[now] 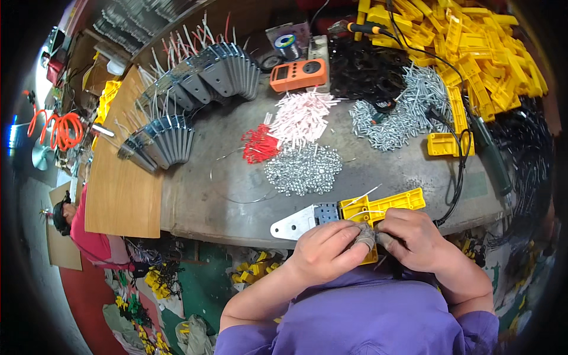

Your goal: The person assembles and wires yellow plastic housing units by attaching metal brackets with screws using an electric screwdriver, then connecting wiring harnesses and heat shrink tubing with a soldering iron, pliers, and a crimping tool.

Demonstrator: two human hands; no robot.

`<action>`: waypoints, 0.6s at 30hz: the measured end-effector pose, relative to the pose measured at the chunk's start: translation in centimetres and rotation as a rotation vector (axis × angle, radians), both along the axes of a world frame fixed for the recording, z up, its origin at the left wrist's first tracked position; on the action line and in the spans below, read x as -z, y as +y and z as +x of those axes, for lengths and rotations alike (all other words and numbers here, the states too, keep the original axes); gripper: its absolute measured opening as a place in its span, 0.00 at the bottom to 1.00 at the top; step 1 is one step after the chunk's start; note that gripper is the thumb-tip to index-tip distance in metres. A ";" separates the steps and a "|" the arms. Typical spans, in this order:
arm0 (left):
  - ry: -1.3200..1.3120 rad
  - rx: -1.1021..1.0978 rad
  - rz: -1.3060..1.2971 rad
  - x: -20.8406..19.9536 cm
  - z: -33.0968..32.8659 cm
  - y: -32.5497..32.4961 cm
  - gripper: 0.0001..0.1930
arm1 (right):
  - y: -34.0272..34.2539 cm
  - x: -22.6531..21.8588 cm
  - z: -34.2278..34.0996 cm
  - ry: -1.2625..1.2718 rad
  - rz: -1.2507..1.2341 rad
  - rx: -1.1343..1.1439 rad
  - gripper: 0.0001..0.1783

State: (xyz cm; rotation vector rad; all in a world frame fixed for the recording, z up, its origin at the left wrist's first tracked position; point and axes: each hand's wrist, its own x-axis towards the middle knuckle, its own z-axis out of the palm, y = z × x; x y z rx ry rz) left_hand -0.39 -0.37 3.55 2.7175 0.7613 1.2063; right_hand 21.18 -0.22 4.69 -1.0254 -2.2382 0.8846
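At the table's front edge lies a yellow plastic housing (406,200) with a flat grey metal plate (296,223), pierced with holes, joined to its left end. Thin white wires (368,213) stick out over the housing's middle. My left hand (331,247) bends over the near side of the housing, its thumb and fingers pinched together, with grey coverings on the fingertips. Close beside it, my right hand (411,238) is closed too, fingertips drawn in at the housing. What either hand pinches is hidden behind the fingers.
Beyond my hands lie piles of small metal parts (303,170), red pieces (259,145), white-pink sleeves (300,116) and screws (408,112). An orange meter (299,74), stacked metal plates with wires (219,74) and heaped yellow housings (473,41) stand farther back. Another person (97,234) sits at far left.
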 end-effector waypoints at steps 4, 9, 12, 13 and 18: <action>0.067 -0.089 -0.107 -0.2 -1.8 -1.0 0.13 | -0.2 0.0 0.4 -0.030 0.017 -0.031 0.05; 0.138 -0.162 -0.778 -3.0 -7.9 0.8 0.17 | -0.7 0.3 1.2 0.112 -0.174 0.130 0.03; 0.003 -0.664 -0.569 -0.8 -11.0 5.6 0.17 | -0.8 0.6 0.4 0.083 -0.119 0.099 0.04; -0.007 -0.789 -0.451 0.6 -12.3 6.7 0.19 | -0.7 0.7 0.2 0.071 -0.097 0.084 0.04; 0.235 -0.892 -0.304 2.5 -13.8 7.8 0.21 | -0.7 1.1 0.7 0.067 -0.080 0.055 0.05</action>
